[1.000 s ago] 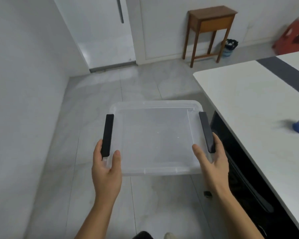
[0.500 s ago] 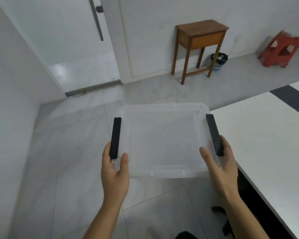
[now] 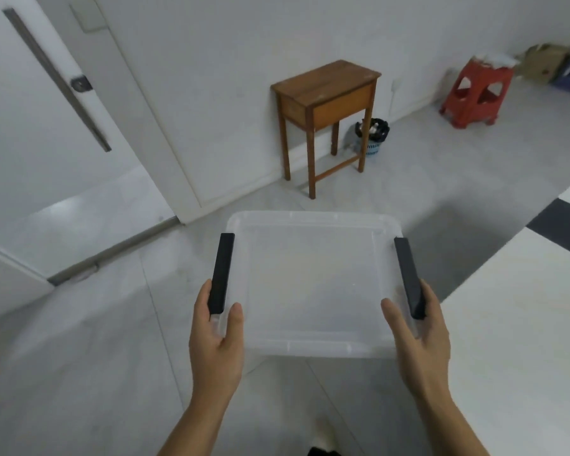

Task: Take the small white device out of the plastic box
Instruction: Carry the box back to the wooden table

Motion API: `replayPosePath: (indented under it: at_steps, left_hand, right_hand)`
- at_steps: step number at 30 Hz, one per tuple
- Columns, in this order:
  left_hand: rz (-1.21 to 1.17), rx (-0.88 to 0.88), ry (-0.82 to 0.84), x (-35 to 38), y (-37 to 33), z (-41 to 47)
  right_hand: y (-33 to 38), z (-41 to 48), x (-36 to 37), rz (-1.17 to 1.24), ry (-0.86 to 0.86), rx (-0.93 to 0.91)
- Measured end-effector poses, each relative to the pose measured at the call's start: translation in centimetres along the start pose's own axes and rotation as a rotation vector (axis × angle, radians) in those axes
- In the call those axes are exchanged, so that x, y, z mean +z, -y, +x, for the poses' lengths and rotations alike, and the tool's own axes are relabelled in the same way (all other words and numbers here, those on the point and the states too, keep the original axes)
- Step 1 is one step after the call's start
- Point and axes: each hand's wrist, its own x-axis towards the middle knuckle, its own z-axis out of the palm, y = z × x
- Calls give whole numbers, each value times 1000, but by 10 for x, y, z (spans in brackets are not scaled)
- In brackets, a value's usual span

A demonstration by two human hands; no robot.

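A clear, lidded plastic box (image 3: 313, 284) with a black clip handle on each side sits in the lower middle of the frame, carried in the air above the pale tiled floor (image 3: 79, 357). The left hand (image 3: 216, 337) has its grip closed on the box's near left corner, thumb on the lid and fingers under the rim beside the left black clip (image 3: 221, 273); the right hand (image 3: 418, 340) grips the near right corner the same way beside the right black clip (image 3: 408, 278). Holding both sides at the near corners keeps the box level and balanced, which seems sensible while it is being carried with the lid on. The small white device cannot be made out: the lid is cloudy and nothing distinct shows through it, so it is presumably inside but hidden. The box probably needs setting down and unclipping before anything can come out. At the right edge of the frame lies a white surface (image 3: 507, 324) with a dark stripe, near the right hand and a likely place to rest the box. Further back, a small brown wooden side table (image 3: 326, 93) stands against the white wall, a small bin (image 3: 372, 136) just beside it, a red plastic stool (image 3: 477, 93) at the upper right, and a white door (image 3: 46, 126) at the upper left.
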Motion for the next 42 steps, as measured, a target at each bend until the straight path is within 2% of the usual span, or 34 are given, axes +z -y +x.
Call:
replayPosePath:
  at_steps: [8, 12, 16, 24, 30, 34, 38, 42]
  left_hand:
    - [-14, -11, -71, 61, -13, 222]
    - [-31, -14, -45, 122, 4, 338]
    - [-44, 6, 54, 180, -1, 459]
    - [-33, 173, 327, 331, -66, 637]
    - [14, 178, 401, 469, -78, 736]
    - [35, 125, 343, 543, -106, 800]
    - [35, 125, 217, 595, -135, 873]
    - [92, 35, 102, 629, -138, 931]
  right_hand:
    - [46, 199, 138, 0, 91, -70]
    - [46, 303, 205, -27, 31, -74]
    - [57, 396, 255, -66, -74, -41]
    - [65, 558, 277, -101, -346, 3]
    - [25, 700, 293, -35, -413, 76]
    - [17, 823, 301, -27, -327, 141]
    - [40, 948, 322, -75, -200, 76]
    - [48, 1046, 354, -136, -31, 62]
